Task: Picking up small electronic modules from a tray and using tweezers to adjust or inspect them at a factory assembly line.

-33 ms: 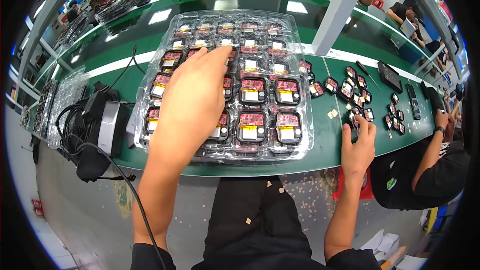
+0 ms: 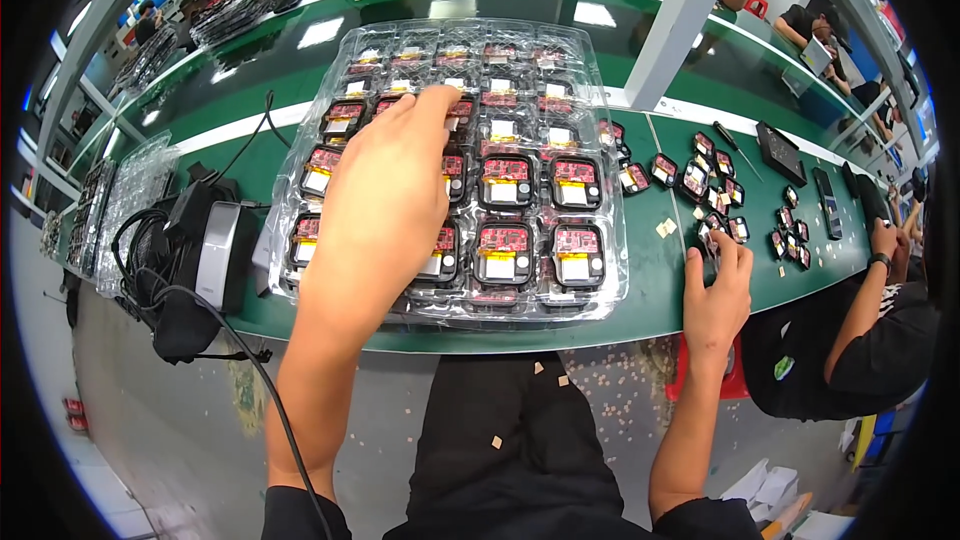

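A clear plastic blister tray (image 2: 600,190) lies on the green table, its pockets holding several small red-and-black electronic modules (image 2: 503,245). My left hand (image 2: 385,200) reaches flat across the tray's left half. Its fingertips rest on a pocket in a far row, and its fingers show nothing in them. My right hand (image 2: 715,290) rests at the table's near edge, to the right of the tray. Its fingers are spread and touch the nearest of the loose small modules (image 2: 700,180) scattered there.
A black device with coiled cables (image 2: 195,260) sits left of the tray, with stacked clear trays (image 2: 125,190) beyond it. A white post (image 2: 680,10) stands behind. A person in black (image 2: 850,340) works at the right, and other people's arms rest at the far edge.
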### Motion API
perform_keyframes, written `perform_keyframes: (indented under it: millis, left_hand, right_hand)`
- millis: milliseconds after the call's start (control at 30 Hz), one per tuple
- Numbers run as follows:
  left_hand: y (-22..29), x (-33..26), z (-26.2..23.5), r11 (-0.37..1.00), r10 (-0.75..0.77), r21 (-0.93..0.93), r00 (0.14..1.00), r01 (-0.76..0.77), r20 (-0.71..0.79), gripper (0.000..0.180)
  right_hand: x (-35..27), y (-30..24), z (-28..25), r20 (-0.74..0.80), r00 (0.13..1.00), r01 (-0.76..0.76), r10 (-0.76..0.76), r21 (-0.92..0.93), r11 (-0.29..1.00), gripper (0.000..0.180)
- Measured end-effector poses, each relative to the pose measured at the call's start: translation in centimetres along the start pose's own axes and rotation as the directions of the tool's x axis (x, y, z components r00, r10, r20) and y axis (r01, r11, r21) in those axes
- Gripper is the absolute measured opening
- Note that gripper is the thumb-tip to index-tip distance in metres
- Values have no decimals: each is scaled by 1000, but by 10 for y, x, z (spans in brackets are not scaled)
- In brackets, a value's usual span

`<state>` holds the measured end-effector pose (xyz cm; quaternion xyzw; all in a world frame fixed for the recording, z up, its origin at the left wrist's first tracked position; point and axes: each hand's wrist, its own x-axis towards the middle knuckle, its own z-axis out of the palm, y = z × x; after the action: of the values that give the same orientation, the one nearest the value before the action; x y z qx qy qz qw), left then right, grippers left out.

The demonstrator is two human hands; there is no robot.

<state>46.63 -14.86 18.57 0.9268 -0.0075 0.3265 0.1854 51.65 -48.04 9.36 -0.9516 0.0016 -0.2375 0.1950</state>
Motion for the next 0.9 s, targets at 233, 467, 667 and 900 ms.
perform_keyframes:
  millis: [233, 467, 667, 900]
  left_hand:
    - [-11, -1, 1, 989, 117, 88, 993, -116, -8, 18]
    - [-8, -7, -6, 980, 152, 120, 986, -160, 73, 32]
    - [-1, -7, -14, 985, 78, 137, 976, -107, 204, 47]
    - [27, -9, -25, 991, 80, -82, 969, -101, -234, 38]
  right_hand:
    - [0, -3, -3, 6, 1000, -7, 7, -2, 1000, 32]
    - [0, 3, 1, -21, 998, 51, -51, -2, 999, 33]
    - [-2, 2, -4, -6, 1000, -6, 6, 36, 999, 26]
    - [-6, 8, -2, -194, 973, 175, -125, 262, 949, 36]
